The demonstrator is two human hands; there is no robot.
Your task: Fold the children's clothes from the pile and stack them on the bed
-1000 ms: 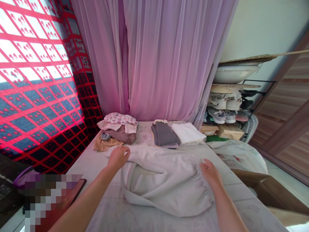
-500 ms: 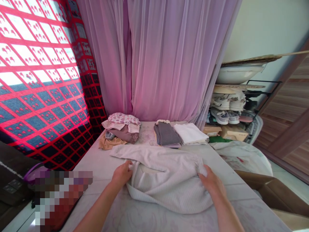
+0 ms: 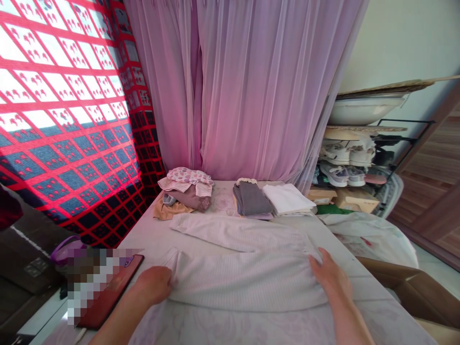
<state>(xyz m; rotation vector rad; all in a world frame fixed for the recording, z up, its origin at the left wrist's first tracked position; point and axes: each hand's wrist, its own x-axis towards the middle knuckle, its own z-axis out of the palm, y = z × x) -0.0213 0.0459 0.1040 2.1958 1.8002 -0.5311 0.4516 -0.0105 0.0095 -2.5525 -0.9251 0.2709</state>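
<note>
A white ribbed garment (image 3: 244,280) lies folded across the pale floral-sheeted bed (image 3: 151,249), its sleeve or upper layer stretching toward the far side. My left hand (image 3: 153,286) sits at the garment's near left corner, with its fingers curled on the cloth edge. On the right edge rests my right hand (image 3: 331,279), fingers apart and lying on the cloth. Further back are a mixed pile of clothes (image 3: 185,191), a folded grey cloth (image 3: 252,199) and a folded white cloth (image 3: 288,199).
A dark red tablet case (image 3: 120,292), partly pixelated, lies by the bed's left edge. Beyond the bed hang a sheer pink curtain (image 3: 251,86) and a red-patterned window covering (image 3: 61,120). A shoe rack (image 3: 345,163), cardboard boxes (image 3: 355,200) and a white plastic bag (image 3: 370,237) stand to the right.
The bunched garment now lies flatter, with a straight near fold. My left hand has moved left and nearer me, and my right hand has opened on the cloth. The view has shifted slightly.
</note>
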